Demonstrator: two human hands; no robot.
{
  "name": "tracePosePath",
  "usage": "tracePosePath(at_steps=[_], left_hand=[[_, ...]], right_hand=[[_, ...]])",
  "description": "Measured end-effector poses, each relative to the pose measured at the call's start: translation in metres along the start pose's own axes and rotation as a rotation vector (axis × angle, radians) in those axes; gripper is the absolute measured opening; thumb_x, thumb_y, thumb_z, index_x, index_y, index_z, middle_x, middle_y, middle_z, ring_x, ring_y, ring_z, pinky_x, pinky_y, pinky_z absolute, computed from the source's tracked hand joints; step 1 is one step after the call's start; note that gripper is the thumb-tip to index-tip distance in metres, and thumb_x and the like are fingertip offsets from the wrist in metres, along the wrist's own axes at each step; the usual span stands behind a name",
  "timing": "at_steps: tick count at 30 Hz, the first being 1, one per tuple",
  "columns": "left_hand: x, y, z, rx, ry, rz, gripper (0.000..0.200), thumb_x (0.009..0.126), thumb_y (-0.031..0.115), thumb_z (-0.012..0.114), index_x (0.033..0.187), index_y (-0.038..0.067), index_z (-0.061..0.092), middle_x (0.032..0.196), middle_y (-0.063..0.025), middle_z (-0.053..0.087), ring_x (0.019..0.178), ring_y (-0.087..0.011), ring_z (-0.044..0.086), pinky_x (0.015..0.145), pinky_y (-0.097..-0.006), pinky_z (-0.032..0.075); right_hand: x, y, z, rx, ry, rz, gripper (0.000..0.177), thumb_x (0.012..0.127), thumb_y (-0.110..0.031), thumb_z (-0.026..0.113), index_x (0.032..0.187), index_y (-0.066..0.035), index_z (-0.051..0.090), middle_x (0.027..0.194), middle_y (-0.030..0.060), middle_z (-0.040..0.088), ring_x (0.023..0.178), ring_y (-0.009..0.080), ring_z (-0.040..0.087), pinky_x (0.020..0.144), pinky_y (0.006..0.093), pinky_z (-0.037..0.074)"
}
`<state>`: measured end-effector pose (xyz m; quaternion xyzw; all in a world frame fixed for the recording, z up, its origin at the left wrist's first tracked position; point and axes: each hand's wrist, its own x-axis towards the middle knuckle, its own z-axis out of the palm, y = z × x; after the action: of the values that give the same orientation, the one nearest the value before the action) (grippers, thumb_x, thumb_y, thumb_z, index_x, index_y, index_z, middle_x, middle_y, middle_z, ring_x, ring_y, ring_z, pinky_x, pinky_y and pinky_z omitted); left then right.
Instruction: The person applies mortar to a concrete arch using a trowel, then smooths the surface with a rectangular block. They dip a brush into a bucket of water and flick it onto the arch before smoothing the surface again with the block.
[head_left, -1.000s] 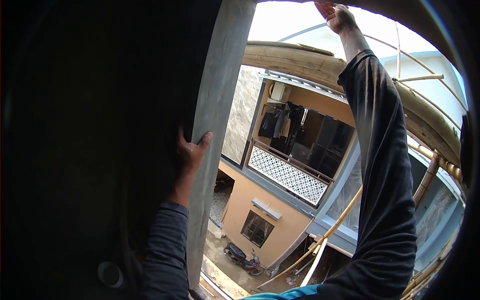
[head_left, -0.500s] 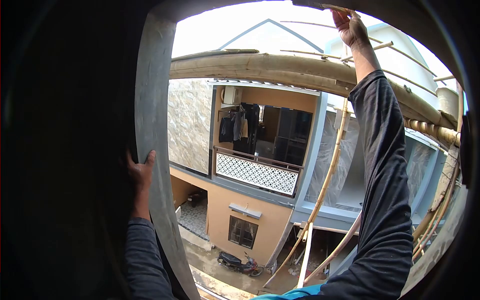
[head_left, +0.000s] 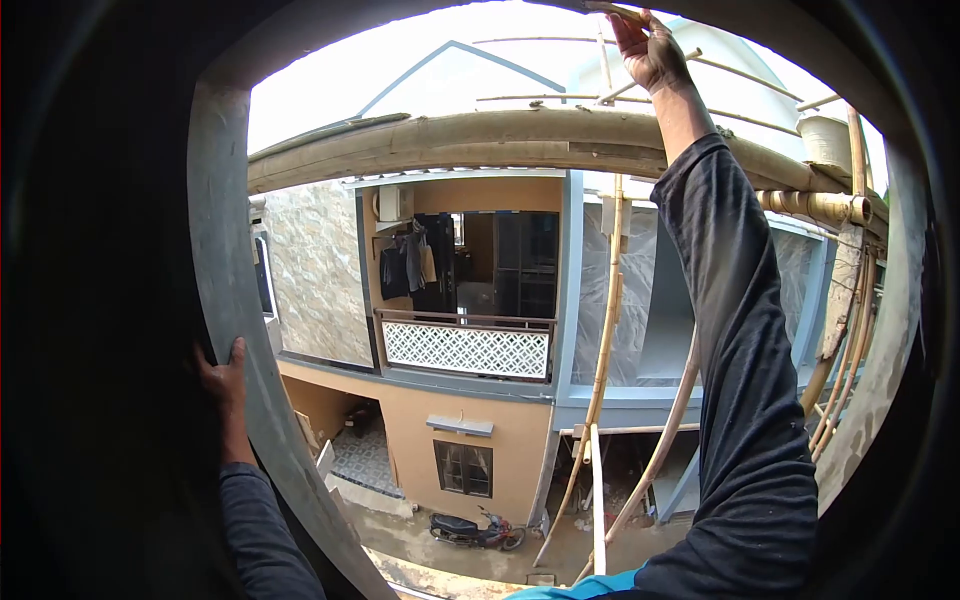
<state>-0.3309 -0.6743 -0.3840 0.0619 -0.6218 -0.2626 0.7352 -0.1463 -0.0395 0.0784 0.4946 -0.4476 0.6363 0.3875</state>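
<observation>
My left hand grips the left side of a grey window frame, its thumb on the frame's face and the other fingers partly lost in the dark. High at the top of the opening, my raised right hand has its fingers bent around a thin tan strip right at the upper edge. Most of that strip and whatever it touches are cut off or dark, so I cannot tell what it is.
Outside, a thick bamboo beam crosses the opening, with upright bamboo poles and a cut bamboo end at the right. Across the lane stands a house with a white balcony railing. A motorcycle is parked far below.
The view has swung to the right, so the frame and house sit further left and more of the right jamb shows. Both hands keep their holds.
</observation>
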Motion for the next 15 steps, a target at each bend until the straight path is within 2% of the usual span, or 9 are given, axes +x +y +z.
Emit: tracePosePath(at_steps=[2, 3, 4, 7, 8, 9, 10, 11, 15], left_hand=[[0.003, 0.005, -0.007, -0.043, -0.016, 0.009, 0.083, 0.071, 0.043, 0.083, 0.134, 0.001, 0.049, 0.134, -0.0291, 0.045, 0.125, -0.0445, 0.044, 0.105, -0.0492, 0.037], [0.003, 0.009, -0.009, -0.029, -0.037, -0.016, 0.084, 0.072, 0.045, 0.082, 0.134, 0.0, 0.049, 0.134, -0.0287, 0.045, 0.125, -0.0436, 0.044, 0.106, -0.049, 0.037], [0.004, 0.006, -0.009, -0.046, -0.048, -0.007, 0.084, 0.072, 0.045, 0.082, 0.134, 0.0, 0.049, 0.134, -0.0287, 0.045, 0.125, -0.0436, 0.044, 0.106, -0.049, 0.037], [0.005, 0.007, -0.011, -0.059, -0.056, 0.014, 0.081, 0.075, 0.041, 0.081, 0.135, -0.002, 0.047, 0.134, -0.0279, 0.045, 0.126, -0.0404, 0.044, 0.107, -0.0472, 0.037], [0.006, -0.006, -0.003, -0.059, 0.001, 0.117, 0.078, 0.076, 0.037, 0.081, 0.134, -0.003, 0.048, 0.134, -0.0272, 0.046, 0.124, -0.0378, 0.048, 0.105, -0.0451, 0.04], [0.006, -0.022, 0.008, -0.114, 0.005, 0.125, 0.078, 0.076, 0.037, 0.081, 0.133, -0.004, 0.048, 0.132, -0.0261, 0.048, 0.12, -0.0357, 0.051, 0.103, -0.0429, 0.042], [0.005, -0.018, 0.008, -0.183, -0.051, -0.009, 0.076, 0.077, 0.039, 0.081, 0.131, -0.004, 0.05, 0.129, -0.0256, 0.052, 0.117, -0.0346, 0.054, 0.1, -0.0418, 0.044], [0.007, -0.02, 0.006, -0.105, -0.127, -0.078, 0.075, 0.077, 0.041, 0.08, 0.13, -0.005, 0.052, 0.128, -0.0249, 0.053, 0.117, -0.0344, 0.054, 0.098, -0.0412, 0.046], [0.028, -0.089, 0.029, -0.017, -0.128, 0.161, 0.07, 0.069, 0.048, 0.083, 0.109, -0.006, 0.062, 0.106, -0.0209, 0.066, 0.095, -0.0287, 0.065, 0.086, -0.0349, 0.052]], right_hand=[[-0.003, -0.027, -0.038, 0.18, 0.099, -0.081, 0.023, 0.097, -0.014, 0.054, 0.105, 0.008, 0.055, 0.101, 0.0259, 0.065, 0.095, 0.0338, 0.068, 0.089, 0.0418, 0.059], [-0.037, -0.039, -0.019, 0.153, 0.276, -0.132, 0.022, 0.096, -0.013, 0.055, 0.103, 0.008, 0.055, 0.099, 0.0269, 0.065, 0.094, 0.0359, 0.067, 0.088, 0.0427, 0.059], [-0.056, -0.052, -0.03, 0.184, 0.33, -0.185, 0.021, 0.098, -0.013, 0.051, 0.102, 0.007, 0.052, 0.094, 0.0216, 0.064, 0.087, 0.0322, 0.067, 0.087, 0.0457, 0.059], [-0.148, -0.089, -0.047, -0.087, 0.48, -0.237, 0.017, 0.097, -0.014, 0.053, 0.104, 0.002, 0.054, 0.094, 0.0179, 0.065, 0.087, 0.0297, 0.067, 0.086, 0.0436, 0.06], [-0.19, -0.097, -0.052, -0.185, 0.56, -0.226, 0.016, 0.097, -0.014, 0.053, 0.105, 0.0, 0.054, 0.095, 0.0165, 0.065, 0.086, 0.0286, 0.068, 0.085, 0.0429, 0.06], [-0.243, -0.102, -0.053, -0.282, 0.583, -0.205, 0.016, 0.097, -0.015, 0.055, 0.107, -0.002, 0.055, 0.098, 0.0153, 0.065, 0.087, 0.0275, 0.068, 0.083, 0.0398, 0.06], [-0.3, -0.104, -0.045, -0.385, 0.613, -0.18, 0.017, 0.096, -0.016, 0.057, 0.108, -0.005, 0.056, 0.101, 0.014, 0.065, 0.087, 0.0264, 0.068, 0.081, 0.0366, 0.06], [-0.36, -0.106, -0.038, -0.477, 0.637, -0.105, 0.018, 0.096, -0.017, 0.058, 0.11, -0.007, 0.055, 0.102, 0.0131, 0.065, 0.086, 0.0244, 0.068, 0.079, 0.0358, 0.06], [-0.621, -0.105, -0.026, -0.732, 0.936, 0.22, 0.023, 0.095, -0.016, 0.06, 0.115, -0.009, 0.05, 0.1, 0.0106, 0.063, 0.082, 0.0189, 0.066, 0.069, 0.0321, 0.06]])
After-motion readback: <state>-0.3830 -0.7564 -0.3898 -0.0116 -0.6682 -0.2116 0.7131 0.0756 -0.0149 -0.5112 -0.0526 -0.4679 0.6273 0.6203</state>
